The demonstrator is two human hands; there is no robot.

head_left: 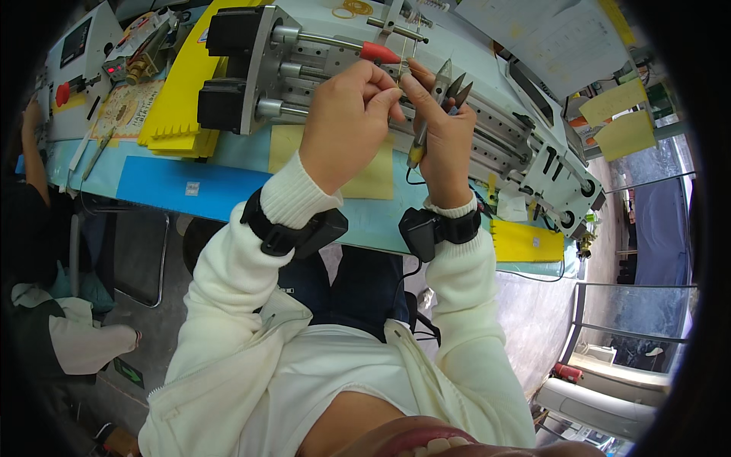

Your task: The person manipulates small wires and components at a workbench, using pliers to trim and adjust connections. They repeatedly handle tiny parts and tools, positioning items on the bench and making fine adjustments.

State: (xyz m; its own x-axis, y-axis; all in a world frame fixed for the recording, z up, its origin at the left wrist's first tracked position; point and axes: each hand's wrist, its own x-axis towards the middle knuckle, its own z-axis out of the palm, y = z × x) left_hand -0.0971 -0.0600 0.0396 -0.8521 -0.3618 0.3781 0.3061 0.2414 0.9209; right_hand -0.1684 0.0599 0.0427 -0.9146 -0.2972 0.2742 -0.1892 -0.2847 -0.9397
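Note:
My left hand (346, 126) is closed, thumb and fingertips pinched together over the metal slide rig (487, 141). What they pinch is too small to make out; thin strands (403, 61) show just beyond the fingertips. Close by on the right, my right hand (448, 148) is curled round a slim pen-like tool (419, 137) with a pointed metal end and a yellow-and-dark butt trailing a cord. Dark pointed blades (459, 87) also stick up from that hand. Its index fingertip nearly meets the left fingers. A red-sleeved rod end (379, 52) lies just past my left hand.
Black motors (236, 68) sit at the rig's left end. Yellow sheets (171, 99), a blue strip (190, 181) and a yellow strip (525, 242) lie on the table. A box with a red light (122, 70) stands far left. Another person's arm (34, 145) shows there.

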